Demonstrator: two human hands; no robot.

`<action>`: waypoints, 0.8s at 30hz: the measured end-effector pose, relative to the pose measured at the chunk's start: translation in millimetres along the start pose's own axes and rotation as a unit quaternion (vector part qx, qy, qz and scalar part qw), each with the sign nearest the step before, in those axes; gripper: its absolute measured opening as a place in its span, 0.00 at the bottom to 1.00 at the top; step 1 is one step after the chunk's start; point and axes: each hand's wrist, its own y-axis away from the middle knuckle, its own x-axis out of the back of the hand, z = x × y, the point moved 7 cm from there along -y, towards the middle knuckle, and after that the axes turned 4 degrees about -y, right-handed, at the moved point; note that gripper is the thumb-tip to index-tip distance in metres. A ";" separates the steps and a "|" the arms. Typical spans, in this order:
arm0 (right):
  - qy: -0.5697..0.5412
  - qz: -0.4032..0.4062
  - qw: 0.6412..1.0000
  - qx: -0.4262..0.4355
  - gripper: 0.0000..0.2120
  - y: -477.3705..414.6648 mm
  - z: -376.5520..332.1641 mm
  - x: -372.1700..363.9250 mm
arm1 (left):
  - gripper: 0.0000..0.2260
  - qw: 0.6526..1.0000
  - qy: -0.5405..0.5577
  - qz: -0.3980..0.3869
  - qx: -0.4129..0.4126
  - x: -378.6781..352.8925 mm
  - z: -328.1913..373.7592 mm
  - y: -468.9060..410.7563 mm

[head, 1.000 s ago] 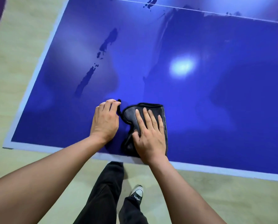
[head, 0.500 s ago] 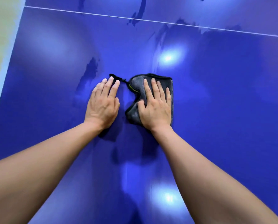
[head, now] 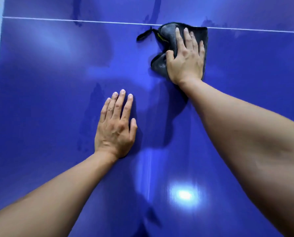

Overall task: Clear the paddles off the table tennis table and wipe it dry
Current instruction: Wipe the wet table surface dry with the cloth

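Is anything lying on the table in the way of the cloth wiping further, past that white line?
Nothing visible. The right hand presses the cloth flat at the white line; beyond it, only wet streaks show on the table.

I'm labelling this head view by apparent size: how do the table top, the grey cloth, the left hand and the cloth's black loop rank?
1. Table top, fills the frame.
2. Left hand and grey cloth: unsure, since the right hand hides much of the cloth.
3. Black loop, smallest.
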 end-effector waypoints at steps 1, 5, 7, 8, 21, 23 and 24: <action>0.001 0.001 1.000 -0.001 0.33 -9.4 -1.7 0.0 | 0.29 1.000 0.000 0.003 -0.001 0.4 -0.1 0.3; 0.001 0.000 1.000 -0.004 0.33 -33.2 -5.2 1.3 | 0.28 1.000 0.001 0.016 -0.001 1.3 -2.1 0.9; 0.002 -0.002 1.000 -0.002 0.32 -35.7 -6.1 0.9 | 0.28 1.000 0.000 0.021 -0.003 0.8 -2.1 2.0; 0.002 -0.005 1.000 0.001 0.32 -36.1 -6.6 0.4 | 0.28 1.000 0.000 0.022 -0.004 0.3 -2.5 1.8; 0.009 -0.027 0.997 0.068 0.32 103.5 -13.9 -3.0 | 0.28 1.000 0.021 0.016 0.005 -4.1 -2.9 6.5; 0.013 -0.030 0.997 0.077 0.32 141.6 -14.9 -1.7 | 0.28 1.000 0.023 0.016 0.014 -0.5 -1.9 9.4; 0.014 -0.030 0.996 0.081 0.32 159.3 -15.6 -1.3 | 0.28 0.999 0.021 0.015 0.022 2.5 -1.5 9.5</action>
